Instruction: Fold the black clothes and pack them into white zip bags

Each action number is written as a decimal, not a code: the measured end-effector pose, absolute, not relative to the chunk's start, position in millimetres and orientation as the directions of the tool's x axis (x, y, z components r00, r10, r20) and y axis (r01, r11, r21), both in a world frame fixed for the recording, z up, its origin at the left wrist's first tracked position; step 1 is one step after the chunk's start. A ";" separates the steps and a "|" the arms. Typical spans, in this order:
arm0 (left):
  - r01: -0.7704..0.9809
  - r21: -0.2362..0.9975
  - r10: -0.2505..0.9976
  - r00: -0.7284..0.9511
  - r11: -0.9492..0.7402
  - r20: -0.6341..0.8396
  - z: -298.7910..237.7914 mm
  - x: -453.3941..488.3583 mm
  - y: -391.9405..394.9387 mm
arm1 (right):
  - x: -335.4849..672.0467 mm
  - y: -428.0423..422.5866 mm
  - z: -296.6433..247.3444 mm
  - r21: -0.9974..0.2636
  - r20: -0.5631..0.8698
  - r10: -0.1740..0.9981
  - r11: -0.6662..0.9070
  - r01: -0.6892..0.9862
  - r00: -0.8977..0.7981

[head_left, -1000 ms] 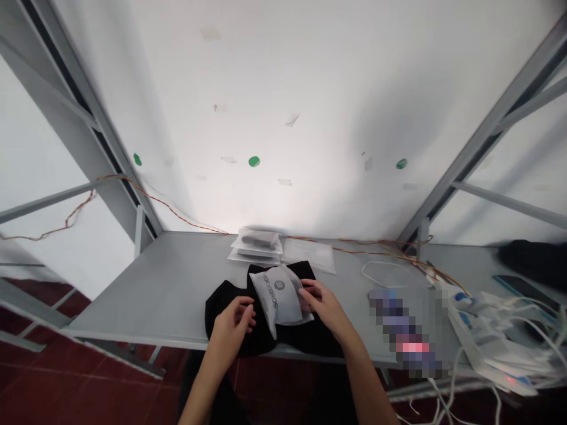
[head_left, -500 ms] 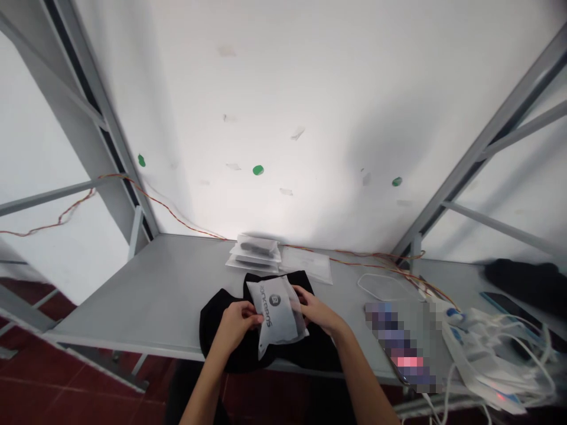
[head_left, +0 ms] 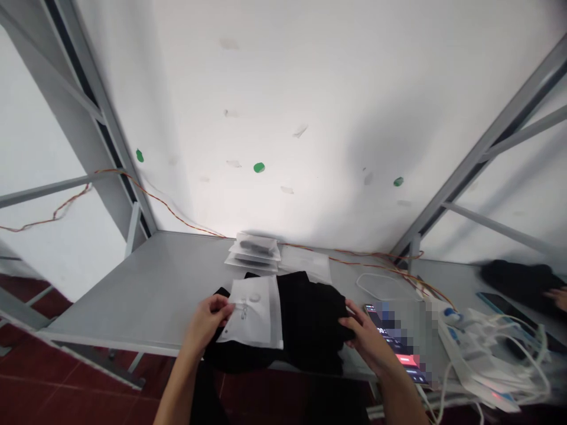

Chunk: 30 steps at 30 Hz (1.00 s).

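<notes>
A frosted plastic zip bag (head_left: 259, 319) with dark printing lies over the left part of a black garment (head_left: 310, 319) at the table's front edge. My left hand (head_left: 210, 319) pinches the bag's left edge, fingers closed. At the garment's right side, my right hand (head_left: 361, 327) has its thumb and fingers closed on the black cloth, which is bunched there. The bag looks flat, and its mouth lies toward the garment's middle. Just behind the garment sits a stack of filled frosted bags (head_left: 254, 251), with another flat bag (head_left: 305, 262) beside it.
To the right lie a phone (head_left: 394, 348) with a lit screen and a white power strip (head_left: 473, 366) tangled with cables. Farther right are a dark phone (head_left: 505, 307), black cloth (head_left: 518, 280) and another person's hand (head_left: 559, 298). Twisted wires (head_left: 358, 254) run along the wall.
The bag has shifted left and turned flatter on the garment. My right hand has left the bag, moved right and taken hold of the black cloth. Another person's hand appears at the right.
</notes>
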<state>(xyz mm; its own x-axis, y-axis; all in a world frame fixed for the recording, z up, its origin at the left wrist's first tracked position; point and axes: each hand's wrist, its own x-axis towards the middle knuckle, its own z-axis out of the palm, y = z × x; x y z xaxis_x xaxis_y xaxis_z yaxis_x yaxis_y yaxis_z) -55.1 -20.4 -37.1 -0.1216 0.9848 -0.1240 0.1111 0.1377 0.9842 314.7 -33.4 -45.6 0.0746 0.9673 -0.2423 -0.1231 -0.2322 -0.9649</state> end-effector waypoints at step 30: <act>0.118 0.987 0.946 -0.317 0.105 -0.063 -53.2 -76.5 -94.7 | 158.5 112.7 31.3 -0.787 -0.103 0.701 0.376 0.488 -0.706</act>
